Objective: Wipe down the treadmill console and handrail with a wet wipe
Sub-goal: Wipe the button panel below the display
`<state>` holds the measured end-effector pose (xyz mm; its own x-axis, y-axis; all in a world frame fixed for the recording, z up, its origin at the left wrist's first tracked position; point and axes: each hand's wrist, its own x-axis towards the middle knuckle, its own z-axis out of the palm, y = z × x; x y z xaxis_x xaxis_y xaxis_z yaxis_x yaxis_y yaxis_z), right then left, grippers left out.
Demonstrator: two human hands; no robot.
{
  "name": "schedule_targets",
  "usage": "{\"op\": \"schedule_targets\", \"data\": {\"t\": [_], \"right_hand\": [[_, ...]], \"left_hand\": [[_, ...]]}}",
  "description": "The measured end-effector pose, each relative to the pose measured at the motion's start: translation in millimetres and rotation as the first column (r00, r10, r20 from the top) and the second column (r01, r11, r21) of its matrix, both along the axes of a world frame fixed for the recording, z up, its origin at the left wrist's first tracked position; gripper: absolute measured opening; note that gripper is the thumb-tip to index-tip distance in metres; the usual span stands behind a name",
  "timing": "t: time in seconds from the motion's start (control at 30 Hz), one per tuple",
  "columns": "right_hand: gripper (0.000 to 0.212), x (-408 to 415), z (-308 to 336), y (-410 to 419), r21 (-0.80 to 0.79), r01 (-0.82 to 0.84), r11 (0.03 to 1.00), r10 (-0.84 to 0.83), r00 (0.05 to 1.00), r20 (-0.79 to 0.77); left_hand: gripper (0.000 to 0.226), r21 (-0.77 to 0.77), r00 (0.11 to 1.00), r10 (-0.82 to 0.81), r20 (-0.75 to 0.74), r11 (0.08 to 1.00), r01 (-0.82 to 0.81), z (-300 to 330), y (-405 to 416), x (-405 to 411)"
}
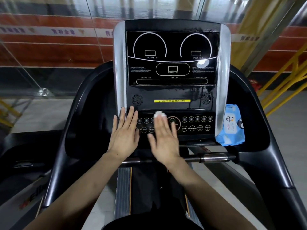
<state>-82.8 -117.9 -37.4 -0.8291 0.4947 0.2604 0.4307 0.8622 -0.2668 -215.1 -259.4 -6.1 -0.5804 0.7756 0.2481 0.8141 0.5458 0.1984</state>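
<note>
The black treadmill console (172, 97) fills the middle of the view, its dark screen above a panel of round buttons. My right hand (163, 137) lies flat with straight fingers on the button panel and presses a white wet wipe (159, 113), which sticks out past the fingertips. My left hand (125, 134) rests flat with straight fingers on the left part of the same panel, beside the silver side trim. A horizontal metal handrail bar (214, 158) runs below the console. Wet streaks show on the console's right side.
A blue pack of wet wipes (231, 125) sits in the tray right of the console. Black curved side handrails (269, 146) frame both sides. The treadmill belt (146, 188) lies below. Glass walls and yellow railings (285, 83) stand beyond.
</note>
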Motion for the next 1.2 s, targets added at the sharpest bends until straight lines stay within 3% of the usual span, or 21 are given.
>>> {"op": "schedule_targets", "data": {"t": [0.1,0.17,0.33,0.43,0.53,0.67,0.8,1.03,1.1,1.2], "right_hand": [[0.07,2,-1,2,0.05,-0.029,0.998,0.027,0.998,0.056],[0.069,23,-4,25,0.067,0.046,0.997,-0.048,0.998,0.035],[0.07,34,-8,35,-0.077,0.259,0.963,-0.261,0.965,-0.024],[0.07,1,-4,-2,-0.063,0.136,0.989,-0.138,0.99,-0.025],[0.07,-14,0,-27,-0.018,0.0,1.0,0.001,0.997,0.075],[0.069,22,-5,11,0.055,0.087,0.995,-0.092,0.989,0.113],[0.07,39,-9,24,-0.057,0.251,0.966,-0.247,0.966,0.076],[0.071,1,-5,-24,0.038,-0.034,0.999,0.027,0.986,0.167],[0.07,23,-9,-2,0.062,0.019,0.998,-0.03,0.985,0.17],[0.07,58,-13,26,-0.022,0.167,0.986,-0.164,0.979,0.119]], "left_hand": [[0.072,0.01,1.0,-0.004,0.002,1.0,0.004,-3,-4,-2],[0.074,0.01,1.0,-0.005,0.003,1.0,0.005,-4,-5,-4],[0.075,0.005,0.999,-0.042,0.01,0.999,0.042,-9,-12,-4],[0.079,-0.004,0.999,-0.05,0.004,0.999,0.05,-12,-16,-3],[0.079,-0.023,0.999,-0.031,-0.013,0.999,0.031,-11,-19,-4],[0.081,-0.033,1.0,-0.016,-0.011,0.999,0.016,-11,-21,-7],[0.081,-0.027,1.0,-0.011,-0.009,1.0,0.01,-13,-22,-7],[0.08,-0.011,1.0,-0.011,-0.006,1.0,0.011,-16,-20,-5],[0.08,-0.017,1.0,-0.004,-0.014,1.0,0.004,-17,-20,-5],[0.079,-0.029,1.0,0.003,-0.011,1.0,-0.003,-20,-22,-5]]}}
